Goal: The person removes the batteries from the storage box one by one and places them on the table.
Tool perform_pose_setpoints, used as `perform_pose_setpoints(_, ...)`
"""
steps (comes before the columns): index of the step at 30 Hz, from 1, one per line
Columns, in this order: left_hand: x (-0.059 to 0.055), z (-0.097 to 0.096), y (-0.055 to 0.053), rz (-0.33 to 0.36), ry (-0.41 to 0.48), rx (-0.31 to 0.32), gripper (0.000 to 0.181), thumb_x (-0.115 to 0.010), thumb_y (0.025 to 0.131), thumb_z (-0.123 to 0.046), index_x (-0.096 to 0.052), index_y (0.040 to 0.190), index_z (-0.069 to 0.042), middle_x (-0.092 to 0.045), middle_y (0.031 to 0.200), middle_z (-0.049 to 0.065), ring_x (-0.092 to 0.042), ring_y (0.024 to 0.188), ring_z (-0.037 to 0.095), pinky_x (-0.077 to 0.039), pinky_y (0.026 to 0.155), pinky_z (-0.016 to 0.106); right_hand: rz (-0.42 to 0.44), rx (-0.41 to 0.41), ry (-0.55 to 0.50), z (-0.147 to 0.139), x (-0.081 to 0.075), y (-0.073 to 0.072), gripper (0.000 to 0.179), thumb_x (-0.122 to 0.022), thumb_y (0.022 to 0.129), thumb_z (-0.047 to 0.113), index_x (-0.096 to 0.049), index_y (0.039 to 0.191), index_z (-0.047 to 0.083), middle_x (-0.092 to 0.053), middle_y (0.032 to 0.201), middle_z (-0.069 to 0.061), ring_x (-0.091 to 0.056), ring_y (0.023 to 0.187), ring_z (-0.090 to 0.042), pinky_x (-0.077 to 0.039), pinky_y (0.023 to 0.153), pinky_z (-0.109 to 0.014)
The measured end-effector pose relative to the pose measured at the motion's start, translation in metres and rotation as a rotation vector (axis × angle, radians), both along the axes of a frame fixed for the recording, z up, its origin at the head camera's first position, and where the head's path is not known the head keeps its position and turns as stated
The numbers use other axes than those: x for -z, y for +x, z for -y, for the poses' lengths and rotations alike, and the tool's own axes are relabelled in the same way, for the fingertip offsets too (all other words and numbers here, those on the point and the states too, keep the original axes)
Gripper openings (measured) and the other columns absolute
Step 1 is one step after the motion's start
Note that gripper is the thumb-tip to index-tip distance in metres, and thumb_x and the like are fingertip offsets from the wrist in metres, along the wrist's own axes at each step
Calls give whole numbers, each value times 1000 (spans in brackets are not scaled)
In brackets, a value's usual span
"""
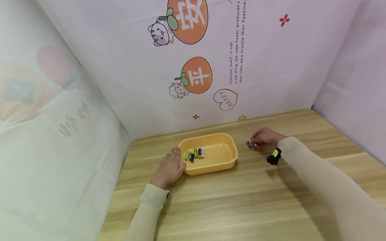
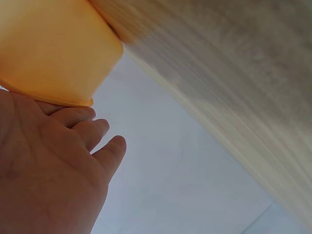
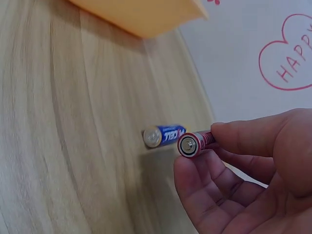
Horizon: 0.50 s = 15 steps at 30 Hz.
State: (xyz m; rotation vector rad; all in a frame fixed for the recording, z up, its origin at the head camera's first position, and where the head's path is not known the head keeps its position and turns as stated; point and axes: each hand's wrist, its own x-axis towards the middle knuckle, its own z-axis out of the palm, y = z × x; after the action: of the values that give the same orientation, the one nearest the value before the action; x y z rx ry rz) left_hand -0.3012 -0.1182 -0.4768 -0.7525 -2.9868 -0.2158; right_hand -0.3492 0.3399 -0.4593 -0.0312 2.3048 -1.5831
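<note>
My right hand [image 1: 265,137] pinches a red battery [image 3: 195,143] between thumb and fingers, its metal end toward the wrist camera. Just left of it a blue battery [image 1: 249,144] lies on the table; the right wrist view shows white letters on its side. My left hand [image 1: 170,168] rests against the left end of a yellow plastic basin [image 1: 208,169], its fingers fairly straight along the rim. Inside the basin, toward the left, lie several batteries: a bright green battery [image 1: 187,155], a white battery [image 1: 202,153] and darker ones between them.
A wood-grain table [image 1: 235,207] carries everything. Behind it hangs a printed white cloth [image 1: 144,97] with orange fruit and a heart, and more cloth closes off the left and right sides. A black wrist camera [image 1: 273,158] is strapped on the right wrist.
</note>
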Motion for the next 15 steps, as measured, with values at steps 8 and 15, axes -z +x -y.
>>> perform_pose_setpoints(8, 3, 0, -4, -12, -1, 8, 67, -33, 104, -38, -14, 154, 2, -12, 160, 18, -12, 146, 30, -14, 116, 44, -8, -10, 78, -3, 5, -1, 37, -54, 92, -2, -46, 122, -23, -64, 89, -9, -60, 77, -15, -54, 69, -33)
perform_pose_setpoints(15, 1, 1, -3, 2, 10, 0, 67, -33, 103, -37, -14, 154, 2, -8, 161, 14, -11, 147, 30, -14, 116, 44, 30, -2, 74, -7, 10, -6, 34, -53, 95, 0, -47, 122, -21, -63, 87, -7, -60, 77, -15, -54, 71, -34)
